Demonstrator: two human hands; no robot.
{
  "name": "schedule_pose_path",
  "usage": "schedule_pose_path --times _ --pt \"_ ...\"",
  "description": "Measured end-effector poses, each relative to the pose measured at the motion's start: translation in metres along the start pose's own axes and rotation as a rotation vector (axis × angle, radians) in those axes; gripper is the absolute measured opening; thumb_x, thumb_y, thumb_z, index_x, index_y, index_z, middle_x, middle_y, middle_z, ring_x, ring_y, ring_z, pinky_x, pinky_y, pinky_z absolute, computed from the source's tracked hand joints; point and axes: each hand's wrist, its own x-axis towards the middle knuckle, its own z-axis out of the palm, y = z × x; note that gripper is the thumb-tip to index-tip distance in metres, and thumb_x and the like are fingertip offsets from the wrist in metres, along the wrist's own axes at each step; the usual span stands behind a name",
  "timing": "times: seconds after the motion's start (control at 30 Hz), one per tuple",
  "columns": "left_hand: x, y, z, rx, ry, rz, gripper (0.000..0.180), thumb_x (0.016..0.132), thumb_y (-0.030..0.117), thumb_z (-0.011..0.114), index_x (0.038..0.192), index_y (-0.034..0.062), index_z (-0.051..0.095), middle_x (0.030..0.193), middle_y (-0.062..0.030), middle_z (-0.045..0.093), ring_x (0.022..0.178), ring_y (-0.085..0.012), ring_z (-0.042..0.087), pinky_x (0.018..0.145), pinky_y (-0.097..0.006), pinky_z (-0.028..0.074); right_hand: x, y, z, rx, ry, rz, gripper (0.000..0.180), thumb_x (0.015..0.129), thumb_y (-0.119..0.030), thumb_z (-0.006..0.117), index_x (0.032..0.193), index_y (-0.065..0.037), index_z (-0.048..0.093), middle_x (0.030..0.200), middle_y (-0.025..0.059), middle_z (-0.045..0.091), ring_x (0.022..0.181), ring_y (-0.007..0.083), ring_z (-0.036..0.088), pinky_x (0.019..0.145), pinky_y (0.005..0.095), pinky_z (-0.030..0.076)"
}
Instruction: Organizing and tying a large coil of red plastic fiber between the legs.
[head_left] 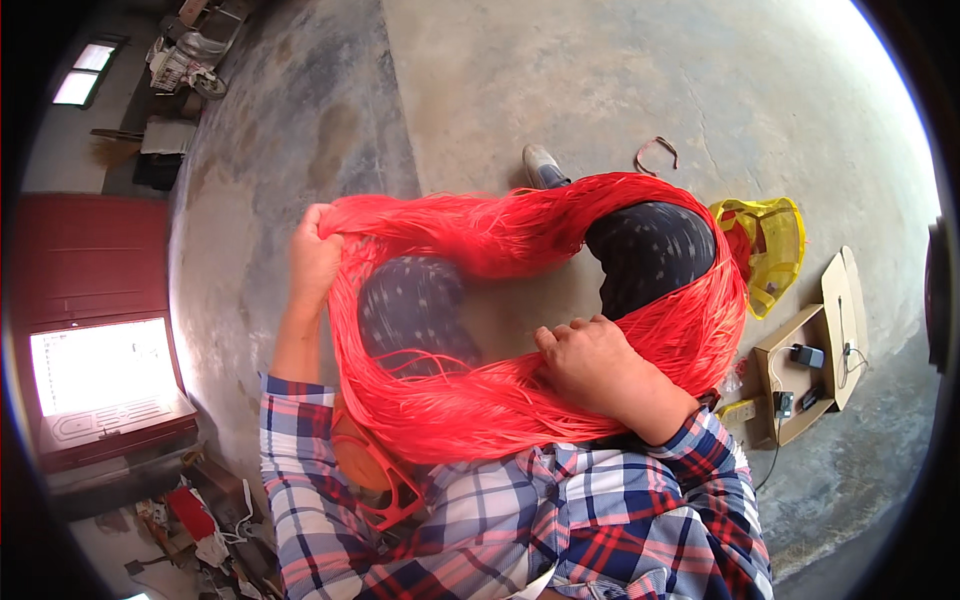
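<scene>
A big looped skein of shiny red strands [480, 415] lies across my lap. Its right end wraps round my right knee [650, 255], clad in dark patterned trousers. My left hand [316, 255] is closed round the far left corner of the loop, holding it out beside my left knee [410, 300]. On the near side of the loop rests my right hand [605, 370], fingers curled over the strands, its grip partly hidden underneath. A few loose strands [415, 358] stray inward near the left knee.
To the right stand a yellow mesh bag [778, 250] and an open cardboard box [790, 335] with black adapters and cables. A thin reddish strap [660, 152] lies on the concrete floor [520, 70]. An orange-red plastic frame [385, 490] is by my left side; clutter lines the left wall.
</scene>
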Motion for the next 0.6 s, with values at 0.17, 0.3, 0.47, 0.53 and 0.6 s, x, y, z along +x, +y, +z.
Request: schedule_pose_path --times 0.17,0.3,0.47,0.53,0.6 --pt "-0.003 -0.01 0.002 -0.014 -0.107 -0.115 0.025 0.073 -0.012 0.049 0.093 0.001 0.057 0.081 -0.0013 0.061 0.073 -0.0069 0.056 0.065 -0.023 0.046 -0.002 -0.006 -0.001 0.005 -0.008 -0.018 0.04 0.08 -0.036 0.064 0.102 -0.003 0.056 0.084 0.011 0.066 0.078 0.0287 0.065 0.068 0.0407 0.05" --pt "-0.004 -0.013 0.003 -0.147 -0.096 -0.148 0.022 0.075 -0.01 0.05 0.092 0.0011 0.057 0.082 -0.0015 0.061 0.072 -0.0071 0.056 0.064 -0.023 0.045 -0.001 -0.006 -0.003 0.0 -0.025 -0.039 0.04 0.08 -0.035 0.063 0.102 -0.002 0.056 0.084 0.011 0.066 0.077 0.0285 0.065 0.068 0.0403 0.049" --pt "-0.005 -0.009 0.004 -0.039 -0.127 -0.172 0.022 0.077 -0.008 0.05 0.096 0.0009 0.056 0.085 -0.0013 0.06 0.077 -0.0078 0.056 0.07 -0.023 0.045 0.001 -0.005 -0.002 -0.029 -0.006 -0.043 0.041 0.081 -0.035 0.063 0.104 -0.001 0.056 0.083 0.0111 0.066 0.077 0.0278 0.065 0.068 0.0396 0.049" --pt "-0.007 -0.012 0.001 0.026 -0.162 -0.184 0.023 0.079 -0.007 0.049 0.1 0.0004 0.056 0.088 -0.0017 0.06 0.08 -0.0089 0.056 0.074 -0.023 0.046 0.0 -0.007 -0.004 -0.014 0.011 -0.054 0.03 0.081 -0.028 0.059 0.096 -0.002 0.057 0.082 0.0107 0.065 0.077 0.0265 0.064 0.068 0.0391 0.049" --pt "-0.006 -0.019 -0.001 0.3 -0.33 -0.171 0.022 0.082 -0.003 0.049 0.103 0.0002 0.057 0.092 -0.0038 0.063 0.084 -0.0111 0.058 0.077 -0.024 0.045 0.001 -0.008 -0.004 0.0 0.03 -0.061 0.02 0.08 -0.021 0.056 0.089 -0.003 0.058 0.082 0.0104 0.065 0.078 0.0253 0.064 0.068 0.0385 0.048"
